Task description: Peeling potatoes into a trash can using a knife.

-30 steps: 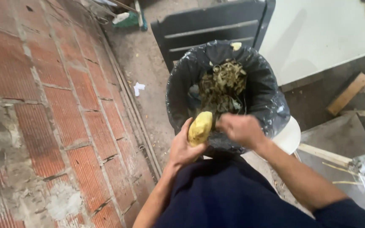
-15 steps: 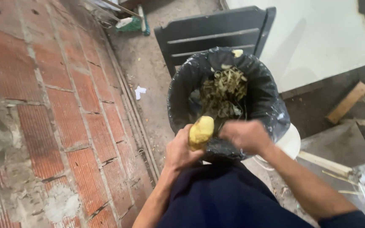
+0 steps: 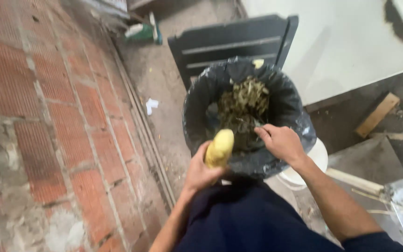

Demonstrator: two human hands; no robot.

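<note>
A rough red brick wall (image 3: 47, 121), its mortar joints grey and crumbly, fills the whole left side. Beside it runs a dusty concrete floor (image 3: 164, 93), with a scrap of white paper (image 3: 151, 105) lying near the wall's foot. At the top stands a dark slatted board (image 3: 229, 44), flat and matt, just behind the bin. The bin (image 3: 288, 107) is round and lined with a crinkled, glossy black bag; inside lies a heap of stringy green-brown husks (image 3: 243, 107). A white bucket (image 3: 311, 163) shows under the bin's right rim. A pale wooden plank (image 3: 377, 114) lies off to the right on a grey step.

The left hand (image 3: 201, 170) has its fingers wrapped around the lower end of a peeled ear of corn (image 3: 219, 148), yellow, smooth and tapered, held upright over the bin's near rim. The right hand (image 3: 281, 142) hovers over the bin's near right rim, fingers loosely curled; whether they pinch anything cannot be told.
</note>
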